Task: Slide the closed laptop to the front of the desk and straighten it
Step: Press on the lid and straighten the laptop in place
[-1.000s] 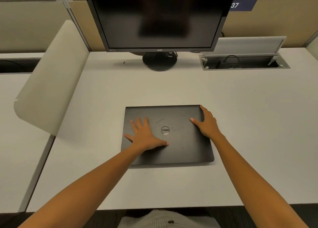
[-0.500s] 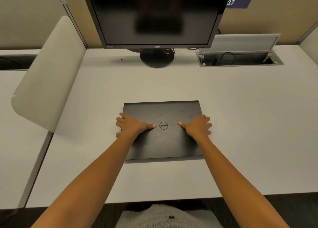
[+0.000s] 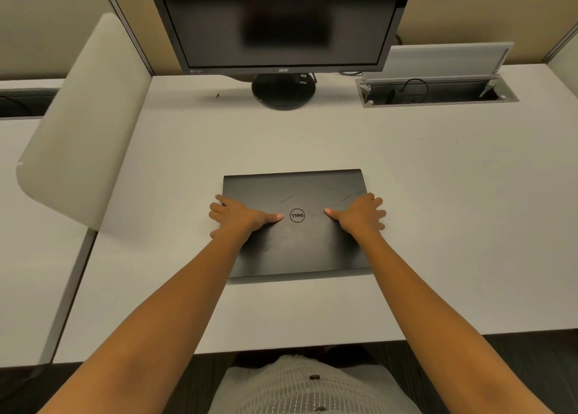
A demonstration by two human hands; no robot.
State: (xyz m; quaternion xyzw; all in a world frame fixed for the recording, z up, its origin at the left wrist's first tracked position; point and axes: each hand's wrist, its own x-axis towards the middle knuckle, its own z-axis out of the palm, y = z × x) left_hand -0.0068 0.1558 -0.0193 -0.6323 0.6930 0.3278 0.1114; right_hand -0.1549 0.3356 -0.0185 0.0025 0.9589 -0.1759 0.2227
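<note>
A closed black laptop (image 3: 297,251) with a round silver logo lies flat on the white desk (image 3: 453,226), in the middle and a little back from the front edge. Its edges run nearly parallel to the desk's front edge. My left hand (image 3: 239,216) holds its left side: the thumb lies on the lid pointing at the logo and the fingers curl over the left edge. My right hand (image 3: 359,215) mirrors this on the right side, with its fingers over the right edge.
A dark monitor (image 3: 281,19) on a round black base (image 3: 283,91) stands at the back of the desk. To its right an open cable box (image 3: 438,93) is sunk into the desktop. A pale rounded divider panel (image 3: 84,126) borders the left side.
Both hands moved from lying flat on the lid out to the laptop's two sides. The laptop turned from slightly skewed to nearly square with the desk.
</note>
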